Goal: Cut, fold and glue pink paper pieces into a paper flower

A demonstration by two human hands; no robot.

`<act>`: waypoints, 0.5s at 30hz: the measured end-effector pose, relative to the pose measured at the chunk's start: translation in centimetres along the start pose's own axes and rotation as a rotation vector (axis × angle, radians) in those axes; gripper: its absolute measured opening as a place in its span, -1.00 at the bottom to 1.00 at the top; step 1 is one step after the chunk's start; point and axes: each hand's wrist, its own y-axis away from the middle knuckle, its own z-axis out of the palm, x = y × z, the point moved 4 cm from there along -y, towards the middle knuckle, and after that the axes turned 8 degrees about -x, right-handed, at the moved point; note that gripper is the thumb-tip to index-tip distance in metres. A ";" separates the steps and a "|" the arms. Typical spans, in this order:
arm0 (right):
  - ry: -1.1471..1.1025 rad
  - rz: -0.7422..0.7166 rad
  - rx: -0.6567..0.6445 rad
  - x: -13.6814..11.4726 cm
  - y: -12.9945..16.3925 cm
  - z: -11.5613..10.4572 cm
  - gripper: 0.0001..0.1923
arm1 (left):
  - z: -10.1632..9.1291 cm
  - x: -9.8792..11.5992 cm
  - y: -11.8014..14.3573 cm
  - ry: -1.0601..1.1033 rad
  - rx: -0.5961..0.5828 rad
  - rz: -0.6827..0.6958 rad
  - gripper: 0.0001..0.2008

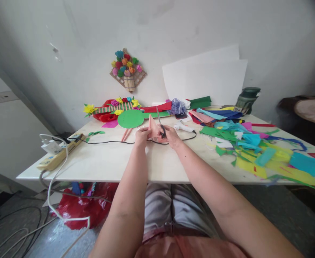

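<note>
White tabletop (106, 165), coloured paper scraps (256, 150), grey wall (66, 53)

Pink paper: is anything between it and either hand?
Nothing visible. The left hand pinches the pink paper directly, and the right hand has the scissors at its upper edge.
</note>
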 end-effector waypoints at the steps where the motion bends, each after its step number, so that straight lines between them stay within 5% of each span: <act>1: 0.000 0.003 0.000 -0.2 0.1 0.0 -0.65 | 0.0 0.1 0.0 0.034 -0.008 0.006 -0.86; 15: 0.032 0.042 -0.027 -0.5 0.5 -0.4 -0.59 | 1.5 0.4 0.7 0.226 -0.235 -0.064 -0.85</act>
